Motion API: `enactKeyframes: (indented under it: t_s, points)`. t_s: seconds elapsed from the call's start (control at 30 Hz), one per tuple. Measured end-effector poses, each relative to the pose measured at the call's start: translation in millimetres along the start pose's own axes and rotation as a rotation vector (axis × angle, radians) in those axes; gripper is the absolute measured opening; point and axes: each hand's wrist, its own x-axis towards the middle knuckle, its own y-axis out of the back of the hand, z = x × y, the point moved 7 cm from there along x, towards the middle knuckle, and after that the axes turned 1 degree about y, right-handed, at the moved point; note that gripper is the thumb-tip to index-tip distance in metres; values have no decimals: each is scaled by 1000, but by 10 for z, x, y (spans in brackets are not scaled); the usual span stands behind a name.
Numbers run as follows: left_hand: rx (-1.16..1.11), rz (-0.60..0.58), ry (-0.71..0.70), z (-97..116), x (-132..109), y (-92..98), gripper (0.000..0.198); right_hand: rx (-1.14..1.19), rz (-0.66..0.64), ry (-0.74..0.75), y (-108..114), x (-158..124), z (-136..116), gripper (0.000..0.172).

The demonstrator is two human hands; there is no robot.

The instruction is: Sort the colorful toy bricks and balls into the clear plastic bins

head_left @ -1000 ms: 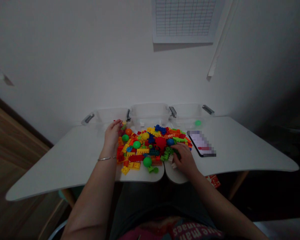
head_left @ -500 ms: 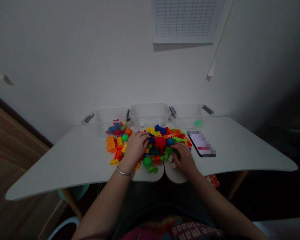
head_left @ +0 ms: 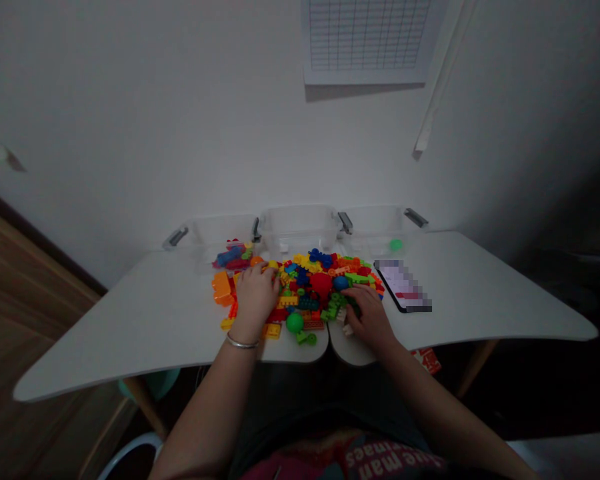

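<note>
A heap of coloured plastic building bricks and balls (head_left: 310,290) lies on the white table (head_left: 130,327) in front of me. My left hand (head_left: 254,293) rests on the left side of the heap, fingers curled down over bricks near an orange ball; what it grips is hidden. My right hand (head_left: 367,317) lies on the heap's right edge, fingers bent onto green bricks (head_left: 336,307). A green ball (head_left: 295,323) sits between the two hands.
Three clear plastic bins stand along the wall: the left bin (head_left: 210,240) holds some bricks, the middle bin (head_left: 300,230), the right bin (head_left: 380,230) holds a green ball (head_left: 395,245). A phone (head_left: 404,287) lies right of the heap. An orange brick (head_left: 221,287) sits at the left.
My left hand came back from the left bin into the heap, then shifted left toward the orange ball. Bricks now lie in the left bin. My right hand stayed put.
</note>
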Motion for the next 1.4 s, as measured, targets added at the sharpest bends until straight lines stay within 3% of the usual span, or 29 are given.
enactKeyframes:
  t_s: [0.2, 0.43, 0.87, 1.13, 1.3, 1.4]
  points:
    - [-211, -34, -206, 272, -29, -91, 32, -2, -10, 6, -5, 2, 1, 31]
    - [-192, -124, -212, 383, -43, -204, 32, 3, 1, 0, -7, -1, 5, 32]
    - [-75, -36, -31, 187, -17, -145, 24, -4, 0, 15, -6, -2, -2, 32]
    - [-68, -5, 83, 26, -21, -61, 31, -4, -1, 13, 2, 2, 2, 30]
    - [-88, -28, 137, -112, 17, -61, 38, -5, -2, 18, -7, -4, 16, 30]
    - [-213, -21, 228, -244, 29, -79, 39, -7, 5, 24, -4, -8, 18, 30]
